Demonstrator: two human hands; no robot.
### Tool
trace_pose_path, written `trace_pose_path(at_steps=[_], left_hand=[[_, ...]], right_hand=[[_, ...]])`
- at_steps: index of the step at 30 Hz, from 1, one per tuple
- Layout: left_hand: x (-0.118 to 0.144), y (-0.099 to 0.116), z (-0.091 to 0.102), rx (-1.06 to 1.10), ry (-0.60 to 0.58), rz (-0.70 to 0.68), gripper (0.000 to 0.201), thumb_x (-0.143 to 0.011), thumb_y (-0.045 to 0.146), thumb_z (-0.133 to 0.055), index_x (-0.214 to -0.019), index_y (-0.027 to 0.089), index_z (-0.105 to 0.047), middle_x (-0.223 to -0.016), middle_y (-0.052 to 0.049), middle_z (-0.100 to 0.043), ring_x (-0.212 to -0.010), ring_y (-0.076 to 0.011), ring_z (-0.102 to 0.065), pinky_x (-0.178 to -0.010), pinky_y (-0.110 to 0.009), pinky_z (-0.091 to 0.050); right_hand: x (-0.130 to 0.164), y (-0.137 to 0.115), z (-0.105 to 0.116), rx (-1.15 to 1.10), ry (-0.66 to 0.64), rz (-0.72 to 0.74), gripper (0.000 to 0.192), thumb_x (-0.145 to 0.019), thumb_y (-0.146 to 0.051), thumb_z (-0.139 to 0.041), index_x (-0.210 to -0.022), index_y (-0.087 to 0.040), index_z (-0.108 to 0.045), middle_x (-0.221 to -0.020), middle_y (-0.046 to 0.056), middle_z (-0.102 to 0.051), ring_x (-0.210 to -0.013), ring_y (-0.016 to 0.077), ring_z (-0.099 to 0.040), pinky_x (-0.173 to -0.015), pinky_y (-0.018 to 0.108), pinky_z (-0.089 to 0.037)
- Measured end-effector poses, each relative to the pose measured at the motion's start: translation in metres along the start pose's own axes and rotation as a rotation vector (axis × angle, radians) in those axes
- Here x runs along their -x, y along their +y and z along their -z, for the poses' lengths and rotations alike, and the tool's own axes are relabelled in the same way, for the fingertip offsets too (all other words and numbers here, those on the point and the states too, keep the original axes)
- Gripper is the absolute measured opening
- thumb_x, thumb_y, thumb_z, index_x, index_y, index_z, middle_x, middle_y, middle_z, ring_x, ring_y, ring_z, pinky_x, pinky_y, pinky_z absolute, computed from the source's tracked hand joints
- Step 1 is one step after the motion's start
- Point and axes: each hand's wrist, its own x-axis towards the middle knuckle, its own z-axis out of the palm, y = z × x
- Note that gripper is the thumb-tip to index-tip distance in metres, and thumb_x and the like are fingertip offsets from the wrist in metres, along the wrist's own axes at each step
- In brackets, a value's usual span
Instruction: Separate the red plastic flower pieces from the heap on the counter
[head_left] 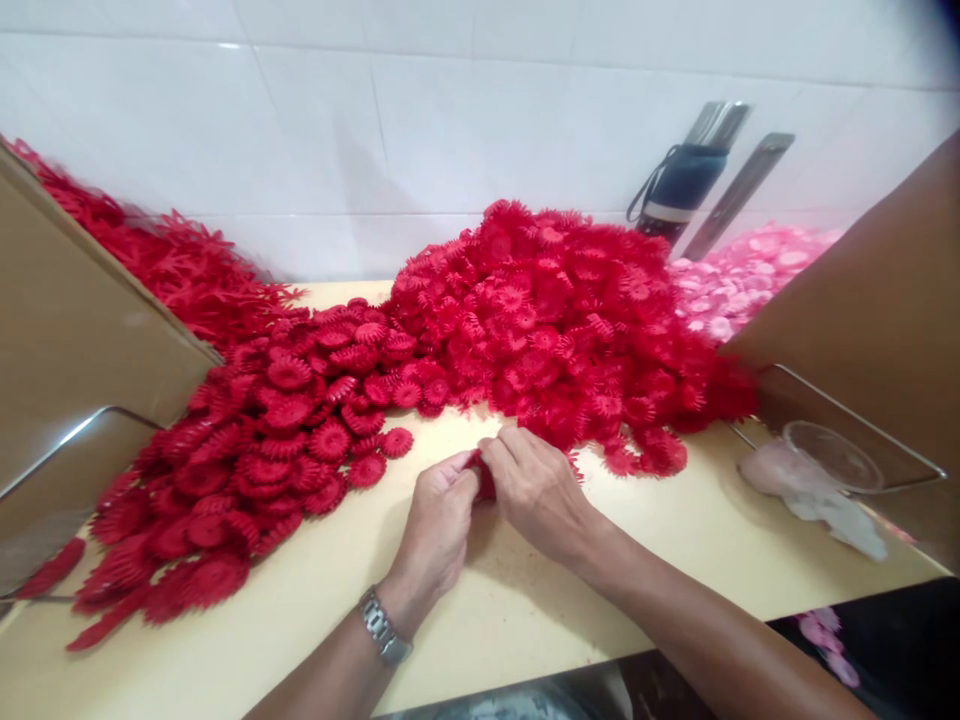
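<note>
Above the pale yellow tabletop (517, 620), my left hand (442, 520) and my right hand (536, 490) meet at the fingertips. Between them they pinch a small red fringed flower piece (486, 485), mostly hidden by my fingers. My left fingers are closed on its left side, and my right fingers bend over it from above. Just beyond my hands rises a large heap of loose red fringed flowers (540, 310). To the left spreads a second pile of red fringed discs (285, 440), which look thicker and more compact.
Cardboard panels (82, 270) flank both sides, with wire frames (97, 420) by them. Red strip-like pieces (187, 270) lie back left, pink flowers (727, 280) back right. A blue bottle (686, 185) and a metal bar (742, 190) lean at the wall. A crumpled plastic bag (810, 480) lies right.
</note>
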Motion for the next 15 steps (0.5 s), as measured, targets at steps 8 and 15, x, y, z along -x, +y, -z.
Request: trace_pose_path(at_steps=[8, 15], left_hand=[[0.004, 0.004, -0.001, -0.065, 0.041, 0.063, 0.016, -0.070, 0.015, -0.053, -0.079, 0.011, -0.065, -0.066, -0.002, -0.067, -0.061, -0.0143, -0.060, -0.058, -0.025, -0.048], [0.005, 0.013, 0.005, 0.095, 0.028, 0.182, 0.013, -0.071, 0.016, -0.057, -0.083, 0.012, -0.061, -0.071, -0.007, -0.069, -0.068, -0.0182, -0.067, -0.075, -0.033, -0.051]], right_hand=[[-0.004, 0.018, 0.004, 0.050, 0.107, -0.098, 0.026, -0.081, -0.002, -0.035, -0.069, -0.017, -0.053, -0.064, 0.004, -0.046, -0.060, 0.0168, -0.040, -0.054, 0.028, -0.033], [0.005, 0.096, 0.031, 0.291, 0.206, -0.456, 0.033, -0.072, -0.002, -0.043, -0.095, -0.016, -0.062, -0.086, 0.010, -0.057, -0.083, 0.0240, -0.049, -0.070, 0.036, -0.041]])
